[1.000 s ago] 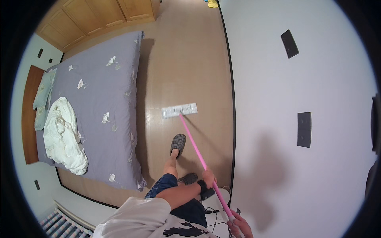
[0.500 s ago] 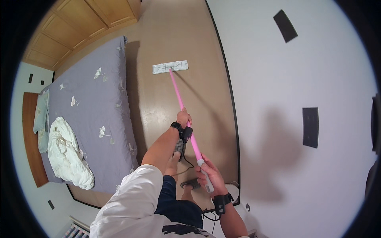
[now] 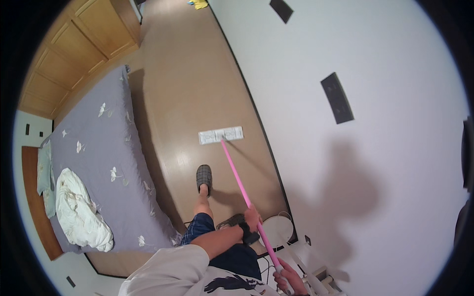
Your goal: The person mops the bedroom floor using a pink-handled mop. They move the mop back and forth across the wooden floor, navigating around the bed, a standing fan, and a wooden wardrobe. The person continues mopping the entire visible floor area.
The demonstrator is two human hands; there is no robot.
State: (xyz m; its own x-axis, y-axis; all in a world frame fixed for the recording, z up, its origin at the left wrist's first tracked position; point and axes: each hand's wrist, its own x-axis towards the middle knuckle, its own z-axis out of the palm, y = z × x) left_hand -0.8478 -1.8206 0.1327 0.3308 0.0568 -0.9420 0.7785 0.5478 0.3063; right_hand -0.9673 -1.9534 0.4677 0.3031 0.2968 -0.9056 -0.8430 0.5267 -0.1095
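Clamped in left hand [image 3: 253,218] and right hand [image 3: 290,277], the mop [image 3: 236,173] has come back near the front slipper [image 3: 204,177], seemingly a pull stroke

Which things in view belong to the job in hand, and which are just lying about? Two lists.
In use:
- pink pole, gripped by the left hand partway along and the right hand near its end
- flat white mop head, resting on the floor

Just about:
- rumpled white bedding on the bed
- yellow item at the far end, too small to identify
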